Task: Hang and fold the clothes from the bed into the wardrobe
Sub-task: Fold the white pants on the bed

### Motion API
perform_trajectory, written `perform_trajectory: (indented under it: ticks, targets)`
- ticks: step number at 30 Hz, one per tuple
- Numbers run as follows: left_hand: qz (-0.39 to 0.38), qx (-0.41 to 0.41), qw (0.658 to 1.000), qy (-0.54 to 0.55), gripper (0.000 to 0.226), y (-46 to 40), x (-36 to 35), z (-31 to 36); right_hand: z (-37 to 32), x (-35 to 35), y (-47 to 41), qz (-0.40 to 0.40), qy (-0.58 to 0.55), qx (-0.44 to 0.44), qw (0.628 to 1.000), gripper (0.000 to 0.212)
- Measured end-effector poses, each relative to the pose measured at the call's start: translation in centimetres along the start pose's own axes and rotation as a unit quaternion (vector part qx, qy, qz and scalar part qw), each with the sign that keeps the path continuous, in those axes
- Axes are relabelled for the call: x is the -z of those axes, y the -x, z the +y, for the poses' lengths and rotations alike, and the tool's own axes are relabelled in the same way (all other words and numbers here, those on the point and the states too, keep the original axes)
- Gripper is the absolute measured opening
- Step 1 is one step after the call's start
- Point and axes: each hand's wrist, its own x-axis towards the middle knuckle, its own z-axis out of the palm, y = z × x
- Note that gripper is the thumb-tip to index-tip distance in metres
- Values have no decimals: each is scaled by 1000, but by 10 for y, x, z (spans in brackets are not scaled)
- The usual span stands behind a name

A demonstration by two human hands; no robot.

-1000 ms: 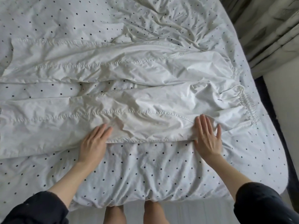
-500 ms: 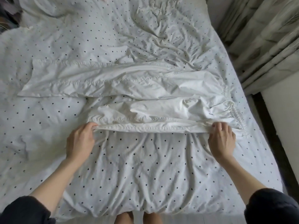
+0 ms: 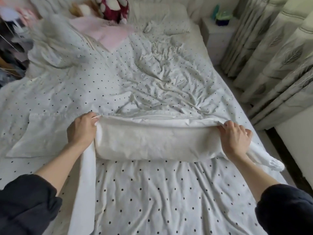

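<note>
The fingertips of the left hand and the right hand are tucked out of sight behind the lifted fold of the white garment. Its loose leg runs off the bottom edge. At the top left, a heap of clothes is blurred and cut by the frame. Small items on the bedside stand are too blurred to identify.

One white cotton garment on one polka-dotted bed — two hands, left hand and right hand; one pale pink cloth, one maroon white-spotted plush toy — one white pillow.
</note>
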Motion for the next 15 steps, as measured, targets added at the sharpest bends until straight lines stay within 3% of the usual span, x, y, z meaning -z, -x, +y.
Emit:
perform_trajectory:
  ticks: [7,15]
  targets:
    - [-15,16,999,-35,21,-88,-42,14,-37,-51,-74,-45,40,11,998,30]
    - [-169,100,980,-25,13,-148,-106,4,-51,-117,-98,-144,52,6,988,28]
